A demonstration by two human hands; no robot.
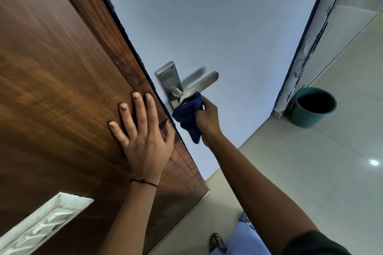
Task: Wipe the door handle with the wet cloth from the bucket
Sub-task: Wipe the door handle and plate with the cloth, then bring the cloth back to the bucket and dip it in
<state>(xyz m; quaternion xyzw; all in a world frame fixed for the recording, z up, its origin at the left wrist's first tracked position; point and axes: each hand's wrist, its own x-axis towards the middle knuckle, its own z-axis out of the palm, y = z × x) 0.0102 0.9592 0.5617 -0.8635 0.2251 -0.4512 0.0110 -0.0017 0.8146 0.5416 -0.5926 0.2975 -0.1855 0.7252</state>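
Observation:
A steel lever door handle (204, 82) on a steel backplate (169, 80) sits on the pale blue-grey door face (217, 27). My right hand (207, 119) grips a dark blue cloth (189, 116), whose top end touches the handle's base near the pivot; the rest hangs below my hand. My left hand (143, 130) lies flat with fingers spread on the brown wooden panel (62, 68), its thumb at the panel's edge. A teal bucket (313, 106) stands on the floor to the right, by the door frame; its inside looks dark.
The door frame (304, 54) with chipped paint runs down the right side. A pale tiled floor (310, 172) spreads below and right. A white vent grille (41, 225) is set in the wooden panel at lower left. My leg and sandalled foot (216, 242) show at the bottom.

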